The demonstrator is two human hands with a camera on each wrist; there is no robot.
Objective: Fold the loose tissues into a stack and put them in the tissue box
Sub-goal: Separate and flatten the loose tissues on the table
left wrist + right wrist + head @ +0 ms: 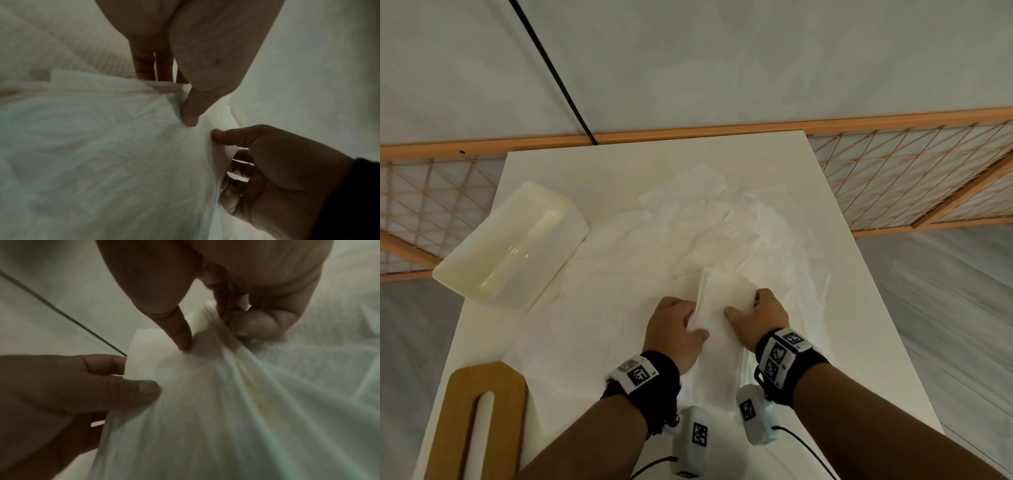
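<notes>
My left hand (677, 327) and right hand (760, 317) each pinch one side of a tissue (724, 301), thumbs on top. It is soft, thin and light, so I think it could tear. Holding the edges seems best. More tissues (722, 219) lie around on the counter (859, 308). The open box (465, 270) sits far left.
</notes>
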